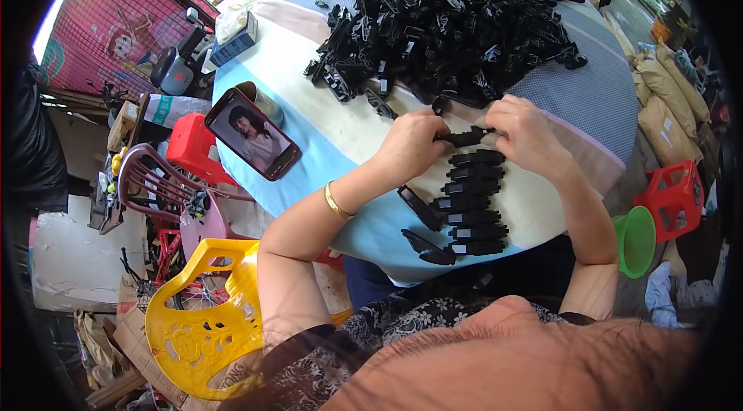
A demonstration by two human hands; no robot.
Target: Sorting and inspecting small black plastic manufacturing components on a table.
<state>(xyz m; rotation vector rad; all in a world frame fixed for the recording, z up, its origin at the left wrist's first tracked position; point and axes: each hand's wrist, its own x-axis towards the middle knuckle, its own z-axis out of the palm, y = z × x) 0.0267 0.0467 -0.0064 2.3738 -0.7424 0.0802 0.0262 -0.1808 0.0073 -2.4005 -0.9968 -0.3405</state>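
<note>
Fingers of left hand (409, 146) and right hand (526, 132) clamped on slim black plastic clip (464, 135) over striped cloth (588, 101).

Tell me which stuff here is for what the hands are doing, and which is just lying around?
In use: black plastic piece held between left hand and right hand; row of black pieces; big heap of black pieces.

Lying about: phone, yellow chair, red stool, green funnel.

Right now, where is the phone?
In the head view, the phone leans against a can on the table's left side, left of the left hand and below the black-parts pile.
</note>
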